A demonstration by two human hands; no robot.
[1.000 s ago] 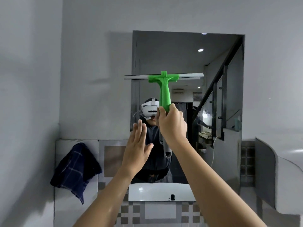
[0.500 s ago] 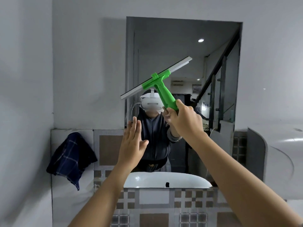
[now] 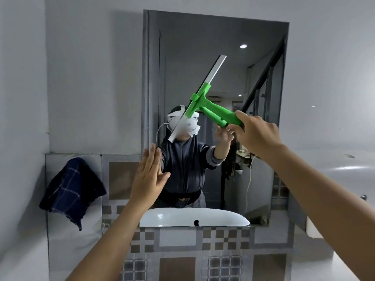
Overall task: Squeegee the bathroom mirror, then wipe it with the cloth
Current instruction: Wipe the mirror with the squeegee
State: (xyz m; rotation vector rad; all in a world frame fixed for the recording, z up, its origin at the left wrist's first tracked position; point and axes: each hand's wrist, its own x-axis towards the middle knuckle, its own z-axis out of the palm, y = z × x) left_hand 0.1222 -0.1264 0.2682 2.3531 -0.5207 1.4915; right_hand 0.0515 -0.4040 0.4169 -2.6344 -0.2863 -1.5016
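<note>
The tall bathroom mirror (image 3: 182, 57) hangs on the grey wall straight ahead. My right hand (image 3: 256, 131) grips the handle of a green squeegee (image 3: 211, 110), whose long pale blade is tilted steeply, upper end to the right, over the middle of the glass. My left hand (image 3: 147, 179) is raised flat with fingers together at the mirror's lower left edge and holds nothing. A dark blue checked cloth (image 3: 73, 189) hangs on the tiled wall to the left of the mirror.
A person with a white headset and my arm show as reflections in the glass. A white basin (image 3: 168, 219) appears at the mirror's bottom edge. Patterned grey and brown tiles (image 3: 203, 250) run below. A white curved fixture (image 3: 345, 169) sits at the right.
The squeegee has turned from level to steeply tilted, and my right hand has swung to the right. My left hand has stayed near the mirror's lower left.
</note>
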